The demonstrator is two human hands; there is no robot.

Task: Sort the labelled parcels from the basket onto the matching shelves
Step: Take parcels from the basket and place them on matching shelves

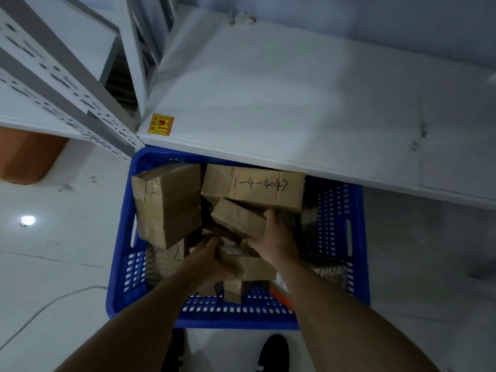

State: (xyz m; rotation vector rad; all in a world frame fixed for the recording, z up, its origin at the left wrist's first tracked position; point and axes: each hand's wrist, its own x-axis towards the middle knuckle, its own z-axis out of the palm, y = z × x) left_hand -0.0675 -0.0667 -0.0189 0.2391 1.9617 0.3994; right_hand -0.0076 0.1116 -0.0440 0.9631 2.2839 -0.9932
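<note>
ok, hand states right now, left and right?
left hand: grips the low parcel in the blue basket.
right hand: grips the tilted parcel, thumb on top.

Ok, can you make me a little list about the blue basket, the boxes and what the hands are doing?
blue basket: on the floor, holds cardboard parcels
right hand: grips a tilted box at its end
left hand: holds a small parcel near the front
labelled box: at the back, reads 1-4-4047
big box: at the left side
shelf: white, over the basket's far edge, yellow sticker at its corner
</note>
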